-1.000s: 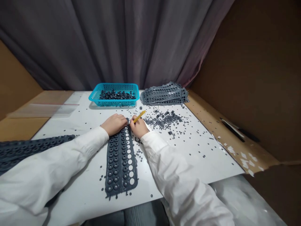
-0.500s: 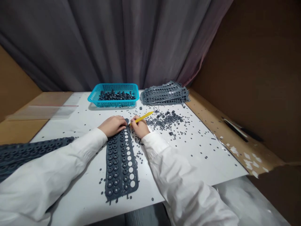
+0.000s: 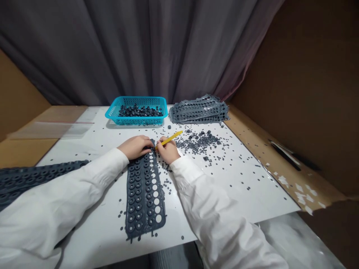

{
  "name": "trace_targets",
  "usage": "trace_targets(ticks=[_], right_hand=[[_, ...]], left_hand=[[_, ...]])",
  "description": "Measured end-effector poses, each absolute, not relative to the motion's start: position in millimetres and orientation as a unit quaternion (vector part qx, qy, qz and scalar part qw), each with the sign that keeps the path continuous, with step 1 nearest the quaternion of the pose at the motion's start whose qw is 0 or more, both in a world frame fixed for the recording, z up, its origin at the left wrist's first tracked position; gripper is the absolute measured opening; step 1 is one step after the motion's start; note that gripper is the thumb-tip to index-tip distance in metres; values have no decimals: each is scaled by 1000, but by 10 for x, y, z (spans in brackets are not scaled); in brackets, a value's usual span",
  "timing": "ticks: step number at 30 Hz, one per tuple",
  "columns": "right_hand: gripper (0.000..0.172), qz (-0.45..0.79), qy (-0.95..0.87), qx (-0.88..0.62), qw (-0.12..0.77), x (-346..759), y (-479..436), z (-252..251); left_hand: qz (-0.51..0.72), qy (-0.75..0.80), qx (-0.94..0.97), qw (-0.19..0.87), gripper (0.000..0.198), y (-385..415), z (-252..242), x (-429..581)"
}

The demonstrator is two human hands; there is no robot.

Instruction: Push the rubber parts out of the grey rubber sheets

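A dark grey rubber sheet of ring-shaped parts [image 3: 141,201] lies lengthwise on the white table in front of me; its right column shows a line of round holes. My left hand [image 3: 136,147] rests over the sheet's far end, fingers bent and pressed together at its top edge; what they pinch is hidden. In my right hand [image 3: 168,150] is a slim yellow pen-like tool [image 3: 174,138], its lower tip reaching the sheet's far right corner beside my left fingertips. The tool slants up to the right.
Behind my hands stands a blue basket [image 3: 112,112] of small dark rubber parts. Right of it lies a stack of holed sheets [image 3: 199,110]. Small dark discs [image 3: 200,144] are scattered about. More ring sheets [image 3: 42,177] lie left; black-and-white tools [image 3: 286,155] lie right, plastic bags [image 3: 56,125] far left.
The view has shifted slightly. Both hands stay at the sheet's far end, and the yellow tool keeps nearly the same slant, with only small finger movement.
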State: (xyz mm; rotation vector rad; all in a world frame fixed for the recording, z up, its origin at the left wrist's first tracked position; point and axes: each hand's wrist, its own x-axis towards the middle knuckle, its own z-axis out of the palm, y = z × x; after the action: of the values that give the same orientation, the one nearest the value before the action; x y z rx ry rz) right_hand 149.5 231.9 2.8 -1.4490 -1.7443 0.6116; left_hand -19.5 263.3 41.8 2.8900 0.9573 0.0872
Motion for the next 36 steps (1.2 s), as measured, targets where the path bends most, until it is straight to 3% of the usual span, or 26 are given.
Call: trace_targets(ticks=[11, 20, 36], right_hand=[[13, 182, -712, -599, 319, 1379, 2287, 170], [13, 177, -715, -602, 308, 1383, 2300, 157], [15, 200, -712, -592, 322, 1417, 2308, 147]], left_hand=[[7, 287, 958, -29, 11, 2595, 440, -136], [8, 241, 968, -66, 18, 2624, 409, -100], [146, 290, 945, 51, 21, 2739, 193, -333]])
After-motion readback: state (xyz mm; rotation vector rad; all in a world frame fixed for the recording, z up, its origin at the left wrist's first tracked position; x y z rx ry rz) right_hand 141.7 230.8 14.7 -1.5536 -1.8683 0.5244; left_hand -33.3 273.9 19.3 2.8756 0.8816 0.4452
